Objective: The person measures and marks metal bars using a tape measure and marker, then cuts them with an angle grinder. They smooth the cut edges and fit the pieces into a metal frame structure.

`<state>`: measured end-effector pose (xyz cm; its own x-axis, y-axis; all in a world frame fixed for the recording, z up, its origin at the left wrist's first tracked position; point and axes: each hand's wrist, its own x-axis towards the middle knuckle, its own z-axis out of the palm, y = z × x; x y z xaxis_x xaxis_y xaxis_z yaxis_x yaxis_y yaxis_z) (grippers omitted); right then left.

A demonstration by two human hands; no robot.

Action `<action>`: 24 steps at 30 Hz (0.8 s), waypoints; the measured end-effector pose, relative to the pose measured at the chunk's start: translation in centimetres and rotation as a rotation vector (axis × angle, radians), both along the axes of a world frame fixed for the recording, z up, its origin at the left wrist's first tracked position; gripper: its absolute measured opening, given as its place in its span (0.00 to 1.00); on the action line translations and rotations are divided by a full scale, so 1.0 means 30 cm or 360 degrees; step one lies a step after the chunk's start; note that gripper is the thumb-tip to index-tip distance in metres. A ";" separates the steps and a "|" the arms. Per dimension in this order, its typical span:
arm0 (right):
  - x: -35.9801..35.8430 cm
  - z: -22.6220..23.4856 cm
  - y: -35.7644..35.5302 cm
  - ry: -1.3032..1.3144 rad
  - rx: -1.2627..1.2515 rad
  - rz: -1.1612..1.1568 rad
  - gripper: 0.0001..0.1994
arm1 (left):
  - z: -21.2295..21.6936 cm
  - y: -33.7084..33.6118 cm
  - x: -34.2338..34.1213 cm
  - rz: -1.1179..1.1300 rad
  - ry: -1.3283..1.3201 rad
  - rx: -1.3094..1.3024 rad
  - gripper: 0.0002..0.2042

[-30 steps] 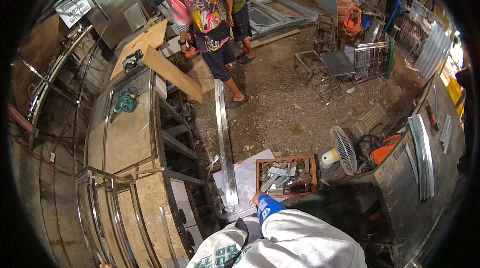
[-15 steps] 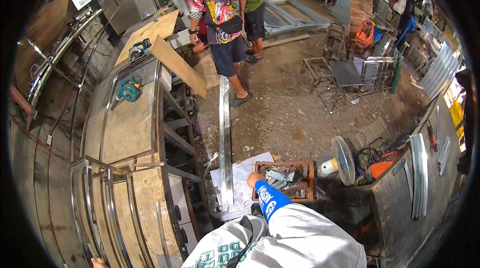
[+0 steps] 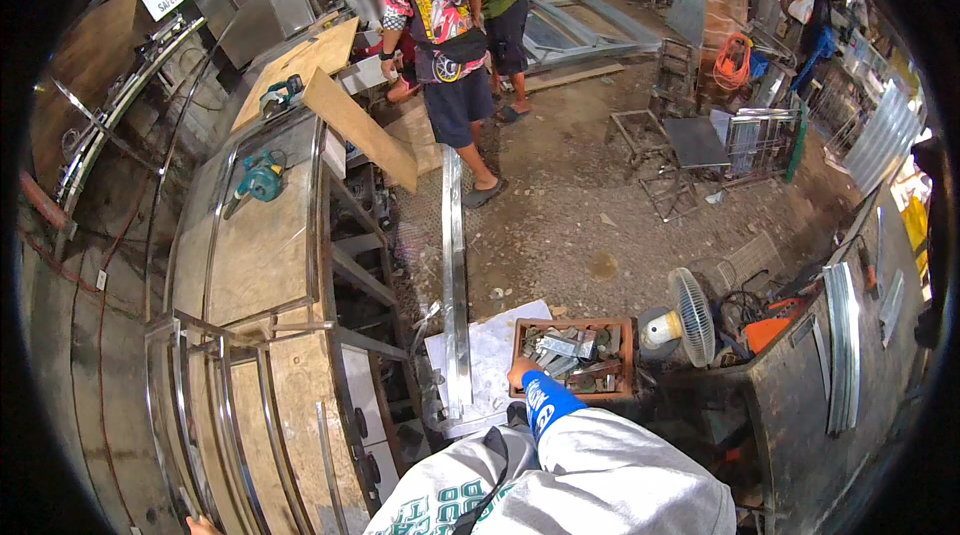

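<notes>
My right hand (image 3: 521,372), below a blue sleeve, reaches down beside the left rim of a reddish-brown crate (image 3: 628,360). Its fingers point away from me and do not show clearly, and I cannot tell whether it touches the rim. Offcuts of metal (image 3: 560,347) fill the crate. Left of that hand, a long shiny metal channel (image 3: 455,275) lies over a white sheet (image 3: 490,335) and runs away along the ground. Only a bit of my left hand (image 3: 203,526) shows at the lower edge, near the metal tube frame (image 3: 226,405) on the wooden bench; its fingers are mostly cut off.
A blower-like teal power tool (image 3: 260,178) and a circular saw (image 3: 280,97) rest on the left workbench (image 3: 265,255). Two people (image 3: 440,25) stand ahead by leaning plywood (image 3: 360,130). A fan (image 3: 690,317) stands right of the crate, beside a dark table (image 3: 800,405) with metal strips.
My right hand has moved slightly down and right, closer to the crate's rim. The whole view has shifted a little. The person in the green shirt has moved slightly left.
</notes>
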<state>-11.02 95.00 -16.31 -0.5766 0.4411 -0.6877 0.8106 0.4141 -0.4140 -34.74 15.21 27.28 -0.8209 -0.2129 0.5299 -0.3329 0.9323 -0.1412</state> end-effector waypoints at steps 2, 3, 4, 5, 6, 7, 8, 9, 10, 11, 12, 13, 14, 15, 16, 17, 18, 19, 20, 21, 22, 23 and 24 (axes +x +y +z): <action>0.011 0.040 0.004 0.0005 0.0015 -0.0301 0.18 | 0.000 -0.021 -0.007 -0.0050 0.0046 -0.0033 0.15; 0.009 0.060 0.009 0.0005 -0.0001 -0.0253 0.19 | 0.001 -0.037 -0.003 -0.0083 0.0046 -0.0094 0.16; 0.002 0.069 0.009 0.0008 -0.0021 -0.0197 0.19 | 0.006 -0.055 0.009 -0.0108 0.0048 -0.0158 0.17; -0.008 0.076 0.001 0.0011 -0.0045 -0.0135 0.19 | 0.011 -0.076 0.027 -0.0090 0.0073 -0.0126 0.18; 0.002 0.036 0.014 0.0043 -0.0015 -0.0178 0.19 | -0.004 -0.055 0.002 -0.0113 0.0094 -0.0072 0.18; 0.020 -0.040 0.048 0.0078 0.0035 -0.0249 0.19 | -0.033 -0.005 -0.054 -0.0164 0.0118 0.0003 0.19; 0.024 -0.085 0.065 0.0116 0.0071 -0.0289 0.18 | -0.049 0.020 -0.078 -0.0163 0.0110 0.0050 0.19; 0.016 -0.080 0.053 0.0086 0.0041 -0.0235 0.19 | -0.049 0.017 -0.068 -0.0128 0.0098 0.0074 0.20; -0.001 -0.059 0.031 0.0056 0.0004 -0.0168 0.19 | -0.040 -0.001 -0.044 -0.0079 0.0086 0.0091 0.20; -0.016 -0.037 0.014 0.0025 -0.0029 -0.0106 0.20 | -0.033 -0.015 -0.024 -0.0069 0.0085 0.0069 0.20; -0.022 -0.029 0.001 0.0043 0.0008 -0.0072 0.19 | -0.029 -0.018 -0.021 -0.0074 0.0088 0.0054 0.21; -0.021 -0.020 0.000 0.0050 -0.0014 -0.0105 0.19 | -0.029 -0.019 -0.021 -0.0082 0.0090 0.0040 0.21; -0.013 -0.011 -0.002 0.0056 -0.0035 -0.0139 0.19 | -0.032 -0.017 -0.024 -0.0059 0.0091 0.0031 0.22; -0.013 0.013 -0.016 0.0060 -0.0066 -0.0157 0.19 | -0.027 -0.026 -0.008 -0.0021 0.0090 0.0012 0.22; -0.011 0.029 -0.024 0.0073 -0.0074 -0.0150 0.19 | -0.024 -0.035 0.002 0.0012 0.0090 -0.0007 0.23; -0.010 0.045 -0.032 0.0085 -0.0083 -0.0140 0.19 | -0.018 -0.046 0.017 0.0003 0.0093 -0.0002 0.24; -0.005 0.039 -0.029 0.0100 -0.0085 -0.0143 0.19 | -0.016 -0.047 0.014 -0.0019 0.0097 0.0012 0.24; -0.002 0.031 -0.030 0.0107 -0.0057 -0.0131 0.18 | -0.013 -0.053 0.016 -0.0036 0.0101 0.0023 0.25; 0.000 0.022 -0.034 0.0113 -0.0031 -0.0115 0.18 | -0.011 -0.061 0.021 -0.0047 0.0106 0.0058 0.26; 0.011 -0.022 -0.018 0.0124 0.0010 -0.0119 0.18 | -0.019 -0.050 -0.001 -0.0079 0.0115 0.0109 0.27; 0.031 -0.065 0.002 0.0137 0.0052 -0.0058 0.18 | -0.027 -0.039 -0.028 -0.0109 0.0124 0.0160 0.28; 0.068 -0.141 0.065 0.0157 0.0129 -0.0031 0.17 | -0.060 0.016 -0.115 -0.0102 0.0042 0.0285 0.26; 0.040 -0.115 0.042 0.0170 0.0142 0.0094 0.17 | -0.047 -0.015 -0.113 0.0005 -0.0042 0.0349 0.26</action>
<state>-9.82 96.27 -19.78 -0.6714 0.4609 -0.5803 0.7368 0.4990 -0.4561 -38.12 14.75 25.87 -0.8331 -0.3231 0.4489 -0.3345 0.9407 0.0562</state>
